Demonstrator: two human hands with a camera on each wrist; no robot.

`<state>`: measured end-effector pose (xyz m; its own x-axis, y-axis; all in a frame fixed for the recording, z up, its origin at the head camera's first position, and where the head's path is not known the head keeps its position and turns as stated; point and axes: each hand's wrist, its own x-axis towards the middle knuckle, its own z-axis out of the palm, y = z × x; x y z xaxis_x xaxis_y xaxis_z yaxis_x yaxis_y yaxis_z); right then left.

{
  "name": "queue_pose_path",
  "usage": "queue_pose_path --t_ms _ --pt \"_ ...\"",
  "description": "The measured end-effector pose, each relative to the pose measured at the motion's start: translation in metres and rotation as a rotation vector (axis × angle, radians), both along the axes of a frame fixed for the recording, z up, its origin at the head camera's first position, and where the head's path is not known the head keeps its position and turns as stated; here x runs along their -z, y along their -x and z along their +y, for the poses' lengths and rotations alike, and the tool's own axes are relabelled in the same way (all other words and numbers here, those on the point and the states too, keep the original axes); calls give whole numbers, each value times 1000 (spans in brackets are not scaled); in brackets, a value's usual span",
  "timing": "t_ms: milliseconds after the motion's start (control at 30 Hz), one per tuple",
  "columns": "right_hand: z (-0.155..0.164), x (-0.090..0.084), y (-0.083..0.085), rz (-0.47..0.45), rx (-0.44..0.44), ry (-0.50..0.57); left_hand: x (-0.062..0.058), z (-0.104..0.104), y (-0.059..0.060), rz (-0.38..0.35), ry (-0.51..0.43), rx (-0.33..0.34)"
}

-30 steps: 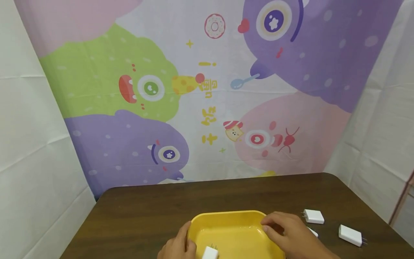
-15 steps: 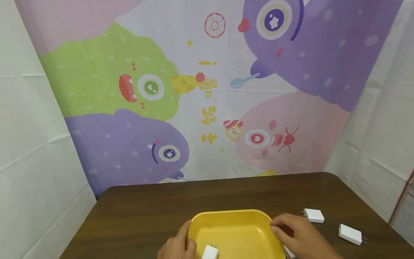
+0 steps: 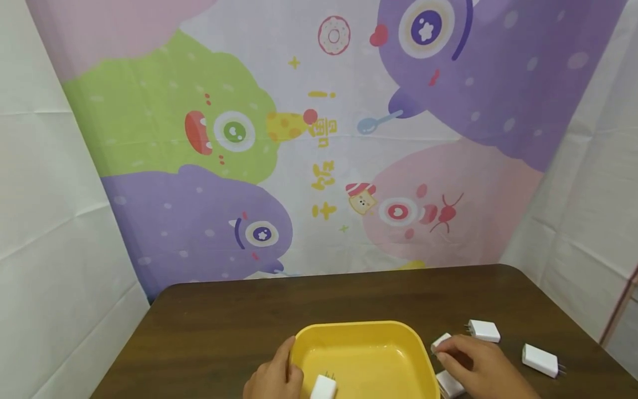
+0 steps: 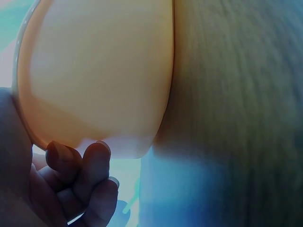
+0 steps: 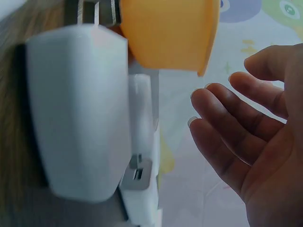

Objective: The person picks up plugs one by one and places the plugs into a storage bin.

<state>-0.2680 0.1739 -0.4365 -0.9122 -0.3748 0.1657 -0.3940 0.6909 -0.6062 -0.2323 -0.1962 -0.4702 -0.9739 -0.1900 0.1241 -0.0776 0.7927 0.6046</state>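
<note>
A yellow tray (image 3: pixel 366 352) sits near the front of the dark wooden table (image 3: pixel 224 316). My left hand (image 3: pixel 273 377) grips its left rim, thumb on top and fingers curled beneath (image 4: pixel 71 184) the tray (image 4: pixel 99 71). One white plug adapter (image 3: pixel 324 388) lies in the tray beside that hand. My right hand (image 3: pixel 473 366) is just right of the tray, fingertips at a white adapter (image 3: pixel 441 339), with another adapter (image 3: pixel 448 383) below it. In the right wrist view the fingers (image 5: pixel 227 127) are relaxed and apart from the nearest adapter (image 5: pixel 80 113).
Two more white adapters lie on the table to the right, one (image 3: pixel 483 331) farther back and one (image 3: pixel 540 361) near the right edge. A cartoon backdrop (image 3: pixel 319 138) hangs behind the table, with white cloth walls on both sides.
My right hand has slid right, off the tray's far right rim, down to the adapters beside it. The left hand has kept its hold on the tray.
</note>
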Motion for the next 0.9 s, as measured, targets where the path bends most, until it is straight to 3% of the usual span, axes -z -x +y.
queue_pose_path --t_ms 233,500,600,800,900 --pt "11 8 3 53 66 -95 0 1 -1 22 10 -2" --pt "20 12 5 -74 202 -139 -1 2 -1 17 7 -5" --pt "26 14 5 -82 195 -140 -1 2 -1 9 4 -5" --pt "41 17 9 64 128 -268 0 2 -1 1 10 -8" --pt "46 15 12 -13 149 -310 0 1 0 0 17 -9"
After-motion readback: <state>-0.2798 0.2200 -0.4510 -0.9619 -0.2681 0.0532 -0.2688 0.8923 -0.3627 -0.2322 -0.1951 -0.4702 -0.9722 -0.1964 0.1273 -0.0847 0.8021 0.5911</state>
